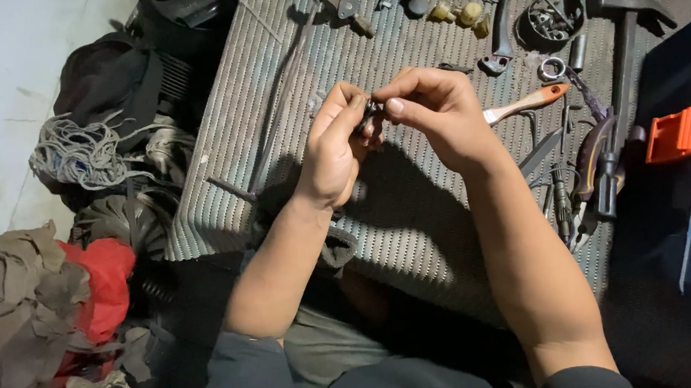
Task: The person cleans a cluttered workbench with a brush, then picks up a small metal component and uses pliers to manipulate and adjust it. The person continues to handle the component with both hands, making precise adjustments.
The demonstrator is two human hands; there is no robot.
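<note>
Ribbed grey matting [412, 230] is seen underfoot, with rags [33, 309] heaped at far left, then a small dark metal part [370, 114] pinched at centre between the left hand [335, 151] and right hand [436, 112], and a hammer [623, 57] laid at right.

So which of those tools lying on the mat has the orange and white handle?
The brush-like tool just right of the right hand, pointing toward it. The hammer and the other tools beyond it have dark handles.
</note>
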